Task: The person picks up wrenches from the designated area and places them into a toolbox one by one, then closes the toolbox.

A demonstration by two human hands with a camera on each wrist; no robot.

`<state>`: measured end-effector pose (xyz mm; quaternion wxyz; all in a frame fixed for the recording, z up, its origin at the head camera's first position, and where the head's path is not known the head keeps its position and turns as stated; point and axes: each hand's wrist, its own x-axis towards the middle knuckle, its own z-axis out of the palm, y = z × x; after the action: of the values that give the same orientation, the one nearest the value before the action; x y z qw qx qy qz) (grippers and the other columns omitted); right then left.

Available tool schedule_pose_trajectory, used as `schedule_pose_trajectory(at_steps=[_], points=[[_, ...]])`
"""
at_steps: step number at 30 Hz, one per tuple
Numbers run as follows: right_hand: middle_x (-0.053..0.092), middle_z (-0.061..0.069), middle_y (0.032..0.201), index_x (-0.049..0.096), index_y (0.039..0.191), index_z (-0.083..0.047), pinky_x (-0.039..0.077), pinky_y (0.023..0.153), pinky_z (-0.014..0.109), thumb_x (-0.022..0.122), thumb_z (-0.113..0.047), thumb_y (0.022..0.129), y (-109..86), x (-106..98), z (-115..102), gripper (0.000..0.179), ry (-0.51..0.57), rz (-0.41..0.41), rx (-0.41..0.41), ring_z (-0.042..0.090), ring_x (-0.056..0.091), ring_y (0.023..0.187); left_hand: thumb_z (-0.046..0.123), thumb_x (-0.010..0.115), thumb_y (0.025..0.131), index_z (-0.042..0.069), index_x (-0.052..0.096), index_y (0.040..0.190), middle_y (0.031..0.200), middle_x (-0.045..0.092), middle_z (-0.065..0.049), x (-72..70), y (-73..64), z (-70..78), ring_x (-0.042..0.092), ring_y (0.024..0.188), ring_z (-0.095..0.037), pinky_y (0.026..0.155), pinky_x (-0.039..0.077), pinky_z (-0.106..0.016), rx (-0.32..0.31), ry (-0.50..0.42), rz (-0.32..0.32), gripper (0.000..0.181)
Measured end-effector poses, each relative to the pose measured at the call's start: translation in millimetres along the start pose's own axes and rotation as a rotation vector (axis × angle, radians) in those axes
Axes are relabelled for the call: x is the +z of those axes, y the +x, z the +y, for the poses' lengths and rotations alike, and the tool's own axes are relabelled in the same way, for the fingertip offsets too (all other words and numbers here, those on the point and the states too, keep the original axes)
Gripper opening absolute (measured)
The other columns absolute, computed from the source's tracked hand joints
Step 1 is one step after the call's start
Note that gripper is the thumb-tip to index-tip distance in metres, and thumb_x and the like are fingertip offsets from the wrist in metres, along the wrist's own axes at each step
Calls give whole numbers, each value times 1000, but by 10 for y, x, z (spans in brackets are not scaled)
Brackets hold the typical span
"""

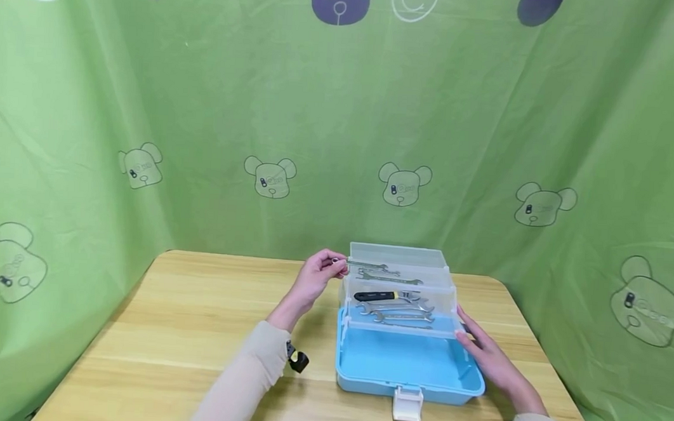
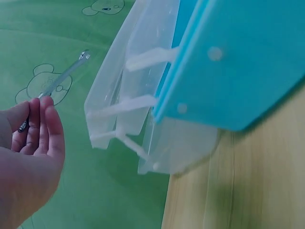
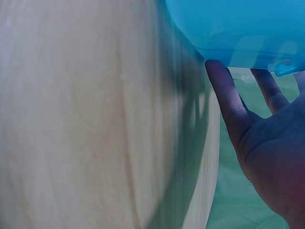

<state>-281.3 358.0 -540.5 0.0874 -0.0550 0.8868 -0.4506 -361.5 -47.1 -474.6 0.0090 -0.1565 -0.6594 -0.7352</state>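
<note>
My left hand (image 1: 312, 280) pinches one end of a silver wrench (image 2: 64, 76) between thumb and fingers, beside the upper left corner of a toolbox. The wrench's other end reaches over the top tray. The toolbox (image 1: 373, 388) is light blue, its clear stepped trays unfolded. In the upper tray lie silver wrenches (image 1: 399, 280). An adjustable wrench (image 1: 375, 296) with a black handle and several silver wrenches (image 1: 402, 316) lie in the lower tray. With extended fingers, my right hand (image 1: 492, 362) touches the toolbox's right side; some fingertips are hidden behind it.
The toolbox stands on a wooden table (image 1: 205, 331), right of its middle. A white latch (image 1: 407, 405) hangs down at its front, and a clear lid panel (image 1: 397, 255) rises behind the trays. Green printed cloth (image 1: 331, 108) surrounds the table at the back and sides.
</note>
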Motion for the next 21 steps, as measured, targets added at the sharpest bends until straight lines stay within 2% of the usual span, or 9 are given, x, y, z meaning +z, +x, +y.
schedule_pose_trajectory(at_steps=[3, 7, 11, 16, 21], points=[[2, 33, 169, 0, 167, -30, 15, 112, 83, 41, -49, 111, 4, -6, -4, 72, -2, -1, -2, 64, 7, 149, 8, 64, 101, -4, 65, 120, 109, 72, -20, 93, 58, -22, 70, 96, -17, 105, 54, -52, -7, 29, 14, 22], [2, 33, 169, 0, 167, -30, 17, 112, 82, 41, -49, 110, 10, -4, -10, 73, -4, -4, -2, 65, 8, 149, 9, 66, 101, 0, 68, 119, 107, 74, -14, 212, 123, -56, 71, 105, -30, 107, 53, -51, -12, 77, 26, 20], [2, 33, 169, 0, 167, -28, 17, 112, 82, 41, -50, 110, 10, -7, -11, 73, -7, -4, -2, 65, 7, 149, 10, 67, 100, 2, 70, 116, 104, 74, -15, 331, 184, -79, 69, 105, -37, 98, 57, -46, 2, 142, 21, 19], [1, 33, 169, 0, 167, -29, 16, 112, 82, 41, -49, 110, 6, -12, -16, 73, -7, -5, -1, 64, 6, 149, 14, 69, 99, 6, 72, 113, 98, 73, -10, 472, 239, -66, 68, 98, -32, 77, 53, -28, 13, 253, 15, 17], [1, 32, 170, 0, 167, -31, 16, 112, 82, 41, -49, 110, 8, -4, -15, 72, -4, -2, -3, 64, 7, 150, 17, 69, 99, 11, 72, 114, 96, 72, -2, 592, 275, -38, 65, 91, -16, 74, 52, -21, -14, 330, 20, 16]])
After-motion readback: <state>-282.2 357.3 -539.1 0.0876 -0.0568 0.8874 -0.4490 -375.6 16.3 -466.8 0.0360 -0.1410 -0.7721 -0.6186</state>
